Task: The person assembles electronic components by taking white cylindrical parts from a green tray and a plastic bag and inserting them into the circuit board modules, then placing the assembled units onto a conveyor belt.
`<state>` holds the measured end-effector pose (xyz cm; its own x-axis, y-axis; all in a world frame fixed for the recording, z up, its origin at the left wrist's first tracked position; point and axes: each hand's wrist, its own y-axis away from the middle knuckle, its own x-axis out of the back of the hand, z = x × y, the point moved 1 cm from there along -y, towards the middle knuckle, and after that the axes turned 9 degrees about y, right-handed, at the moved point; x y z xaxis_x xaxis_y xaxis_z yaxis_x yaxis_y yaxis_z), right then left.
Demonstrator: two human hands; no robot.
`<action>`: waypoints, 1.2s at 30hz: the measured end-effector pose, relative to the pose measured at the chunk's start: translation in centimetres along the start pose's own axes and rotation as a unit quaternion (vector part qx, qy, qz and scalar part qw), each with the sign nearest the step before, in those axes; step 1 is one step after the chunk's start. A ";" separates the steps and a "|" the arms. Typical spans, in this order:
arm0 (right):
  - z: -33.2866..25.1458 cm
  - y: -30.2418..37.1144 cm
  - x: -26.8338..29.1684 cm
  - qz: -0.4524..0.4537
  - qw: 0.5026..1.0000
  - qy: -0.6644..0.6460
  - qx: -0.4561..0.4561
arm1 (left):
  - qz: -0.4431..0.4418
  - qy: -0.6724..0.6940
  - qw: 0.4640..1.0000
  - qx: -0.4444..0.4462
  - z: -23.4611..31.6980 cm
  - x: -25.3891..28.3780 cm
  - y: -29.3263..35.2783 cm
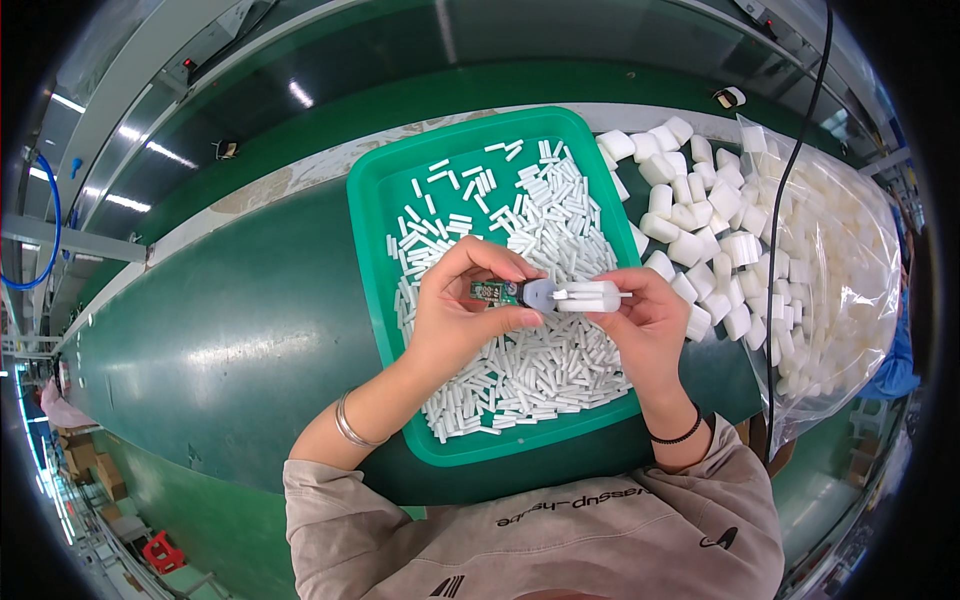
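My left hand [445,315] pinches a small electronic part with a green circuit board [490,291] and a dark and translucent grey round end [538,295]. From the right, my right hand [652,325] grips a white cylinder [590,298] with a thin stem poking out at its right end. The two pieces meet, or nearly so, end to end; whether they are joined I cannot tell. Both hands are above a green tray [366,230] that holds a great many short white rods [560,365].
White cylindrical plugs [705,205] are heaped right of the tray, beside a clear plastic bag [845,270] full of more. A black cable [790,165] hangs down across the bag. The dark green table [220,300] stretches left; beyond its far edge runs a green belt [480,90].
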<state>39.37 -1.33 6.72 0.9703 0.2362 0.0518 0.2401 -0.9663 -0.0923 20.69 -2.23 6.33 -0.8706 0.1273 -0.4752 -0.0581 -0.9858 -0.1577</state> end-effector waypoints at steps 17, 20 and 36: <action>-0.1 0.1 -0.4 -0.002 0.938 0.197 0.287 | -0.073 -0.055 0.993 0.070 0.0 -0.2 0.2; 0.1 0.0 -0.7 0.016 0.948 0.174 0.265 | -0.067 -0.056 0.994 0.066 -0.1 -0.1 0.3; 0.2 -0.8 -1.0 -0.110 0.886 0.407 0.195 | 0.280 -0.291 0.915 -0.024 5.3 16.8 -13.7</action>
<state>38.20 -0.82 6.59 0.5947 0.1100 0.7964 0.5669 -0.7598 -0.3183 4.28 12.86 5.07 -0.8710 -0.4892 0.0452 0.4853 -0.8711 -0.0755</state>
